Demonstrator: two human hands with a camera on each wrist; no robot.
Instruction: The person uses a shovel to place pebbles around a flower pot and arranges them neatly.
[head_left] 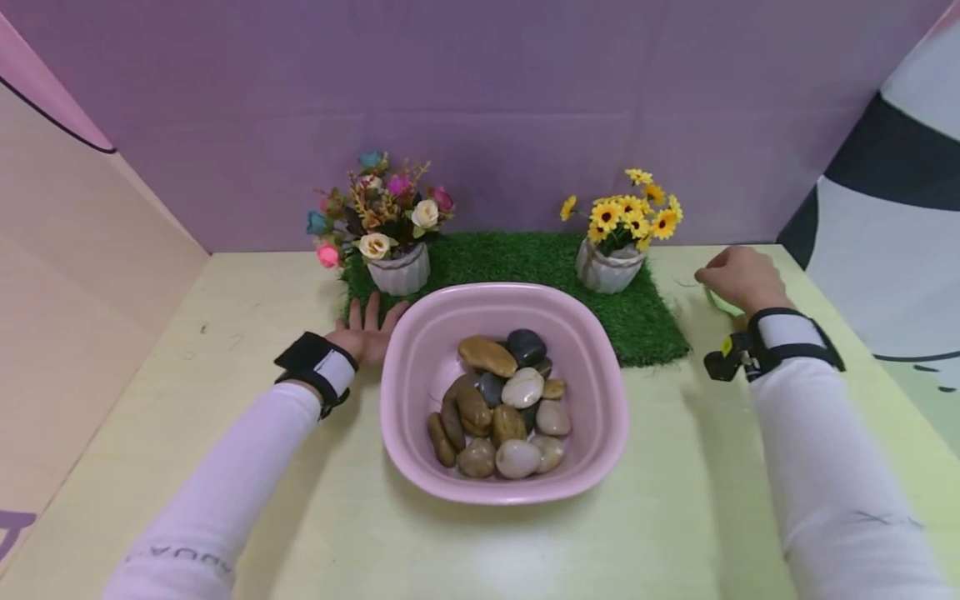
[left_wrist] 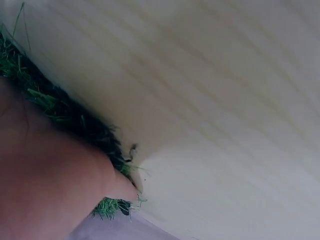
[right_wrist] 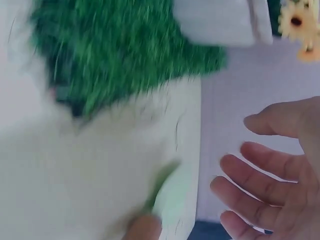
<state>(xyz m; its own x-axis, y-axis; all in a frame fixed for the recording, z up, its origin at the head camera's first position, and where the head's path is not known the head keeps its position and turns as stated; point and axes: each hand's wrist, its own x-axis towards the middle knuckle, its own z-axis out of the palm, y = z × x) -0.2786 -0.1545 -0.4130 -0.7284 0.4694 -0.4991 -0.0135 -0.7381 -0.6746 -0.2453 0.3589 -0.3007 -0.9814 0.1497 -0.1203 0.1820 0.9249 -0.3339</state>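
Left hand (head_left: 366, 335): fingers straight and splayed over the left corner of the turf mat (head_left: 510, 254), left of centre, grasping nothing. Thumb side close by the rim of the pink basin (head_left: 504, 492); whether they touch, cannot tell. Left wrist view cuts the hand off at lower left; most fingers out of sight.

Right hand (head_left: 746, 282): right of frame, beyond the mat's right end. Head view hides most of its fingers; right wrist view shows them loosely bent and apart, released. Pale green object (head_left: 722, 302) partly behind this hand, only a sliver visible; in the right wrist view a blurred, leaf-like shape at lower centre, identity unclear. Rounded skin-toned form beside it, cropped by the bottom edge; cannot tell what.

Basin sits mid-frame, smooth river stones (head_left: 522, 388) heaped inside, lower ones covered by upper. Its back edge hides part of the mat. Mixed rose bouquet (head_left: 390, 204) in a pale pot upper left of centre; yellow daisy-like flowers (head_left: 630, 215) in another, upper right.

Writing: left sleeve (head_left: 217, 500), letters resembling "AQUA", middle uncertain. Right sleeve (head_left: 832, 467), an X-like mark, remainder illegible.
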